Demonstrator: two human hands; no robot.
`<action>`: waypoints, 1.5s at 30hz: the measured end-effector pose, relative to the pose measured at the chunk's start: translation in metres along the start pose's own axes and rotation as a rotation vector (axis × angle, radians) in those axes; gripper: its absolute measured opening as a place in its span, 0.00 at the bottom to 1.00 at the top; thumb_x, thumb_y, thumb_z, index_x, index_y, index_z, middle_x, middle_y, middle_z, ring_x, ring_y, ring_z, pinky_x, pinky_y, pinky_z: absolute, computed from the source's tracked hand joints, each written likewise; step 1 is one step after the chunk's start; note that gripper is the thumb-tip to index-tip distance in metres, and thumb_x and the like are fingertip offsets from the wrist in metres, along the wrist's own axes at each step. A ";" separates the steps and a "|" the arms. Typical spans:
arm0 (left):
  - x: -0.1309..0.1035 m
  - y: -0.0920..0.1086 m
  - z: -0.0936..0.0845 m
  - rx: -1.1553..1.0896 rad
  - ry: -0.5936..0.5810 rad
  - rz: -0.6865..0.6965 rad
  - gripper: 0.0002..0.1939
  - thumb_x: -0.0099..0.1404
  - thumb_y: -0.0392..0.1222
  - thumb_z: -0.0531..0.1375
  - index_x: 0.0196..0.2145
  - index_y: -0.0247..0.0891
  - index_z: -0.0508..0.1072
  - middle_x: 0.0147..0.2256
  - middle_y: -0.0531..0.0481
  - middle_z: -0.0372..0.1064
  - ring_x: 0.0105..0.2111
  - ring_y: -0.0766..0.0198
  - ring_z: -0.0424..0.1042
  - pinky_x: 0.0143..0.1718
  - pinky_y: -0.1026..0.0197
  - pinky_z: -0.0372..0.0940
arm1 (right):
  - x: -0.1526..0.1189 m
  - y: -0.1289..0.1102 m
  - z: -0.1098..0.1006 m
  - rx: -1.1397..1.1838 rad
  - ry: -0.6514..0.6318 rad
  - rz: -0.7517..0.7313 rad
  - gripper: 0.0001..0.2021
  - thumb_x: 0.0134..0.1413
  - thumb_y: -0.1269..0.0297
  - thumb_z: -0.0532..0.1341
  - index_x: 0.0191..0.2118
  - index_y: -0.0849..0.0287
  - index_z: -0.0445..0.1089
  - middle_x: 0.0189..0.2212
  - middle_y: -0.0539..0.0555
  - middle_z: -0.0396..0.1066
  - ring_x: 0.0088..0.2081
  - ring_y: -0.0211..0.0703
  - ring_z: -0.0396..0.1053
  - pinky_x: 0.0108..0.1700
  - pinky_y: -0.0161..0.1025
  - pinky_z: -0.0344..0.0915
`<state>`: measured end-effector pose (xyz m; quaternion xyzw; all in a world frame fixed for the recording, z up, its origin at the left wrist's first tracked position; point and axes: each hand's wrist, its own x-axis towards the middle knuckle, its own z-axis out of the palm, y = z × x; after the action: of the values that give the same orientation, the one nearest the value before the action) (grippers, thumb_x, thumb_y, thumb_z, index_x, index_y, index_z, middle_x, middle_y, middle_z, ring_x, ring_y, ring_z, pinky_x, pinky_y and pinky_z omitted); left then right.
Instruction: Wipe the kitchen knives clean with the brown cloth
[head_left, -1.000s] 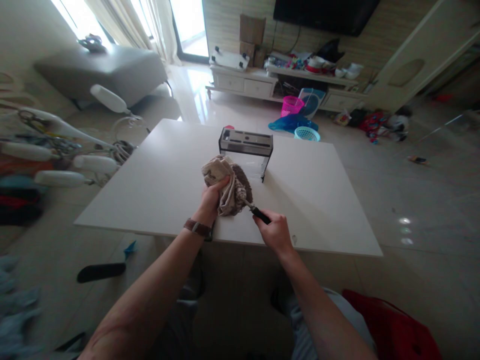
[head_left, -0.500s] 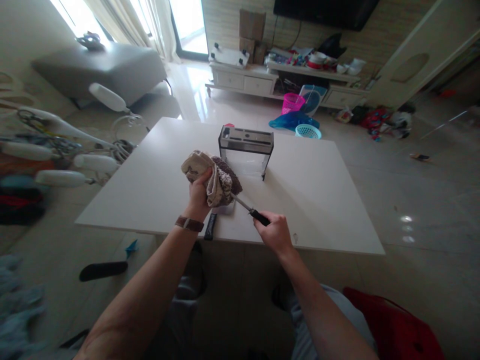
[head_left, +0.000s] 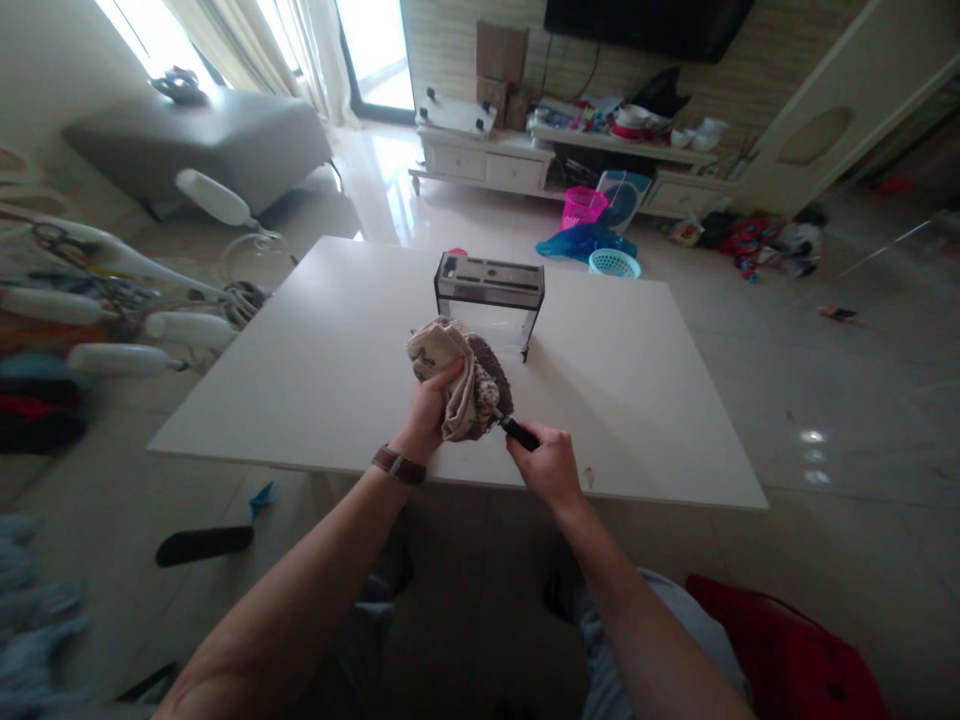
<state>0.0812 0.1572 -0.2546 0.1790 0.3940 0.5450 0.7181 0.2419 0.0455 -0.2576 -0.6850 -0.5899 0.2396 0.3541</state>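
My left hand [head_left: 433, 405] is closed around a bunched cloth [head_left: 448, 362], beige on one side and brown and fluffy on the other. The cloth wraps the thin metal rod of a sharpening steel; a small tip seems to poke out at its far left. In my right hand [head_left: 546, 462] is the black handle [head_left: 519, 433] of that steel, the cloth bunched close against it. Just beyond the cloth stands a knife block [head_left: 491, 272] with a slotted metal top and see-through sides. My left wrist and the cloth cover the table's near edge there.
The white table [head_left: 630, 390] has its near edge just below my hands. White lamp arms [head_left: 217, 197] reach in at the left. A pink basket [head_left: 583, 207] and a light blue basket [head_left: 615, 263] stand on the floor beyond. A red item [head_left: 787, 640] lies at lower right.
My left hand and the cloth have slid right and nearer along the rod, up to the handle. The black-handled item at the table edge is now hidden. My right hand stays in place.
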 end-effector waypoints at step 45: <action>-0.013 -0.018 0.010 0.149 -0.078 0.044 0.27 0.45 0.40 0.79 0.45 0.37 0.81 0.41 0.44 0.82 0.41 0.50 0.81 0.48 0.51 0.76 | 0.002 -0.003 0.006 0.116 -0.005 0.013 0.11 0.56 0.61 0.62 0.30 0.63 0.78 0.24 0.53 0.75 0.27 0.40 0.65 0.33 0.35 0.59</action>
<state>0.0993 0.1407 -0.2563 0.2615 0.4013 0.5224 0.7054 0.2363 0.0489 -0.2591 -0.6666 -0.5715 0.2774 0.3900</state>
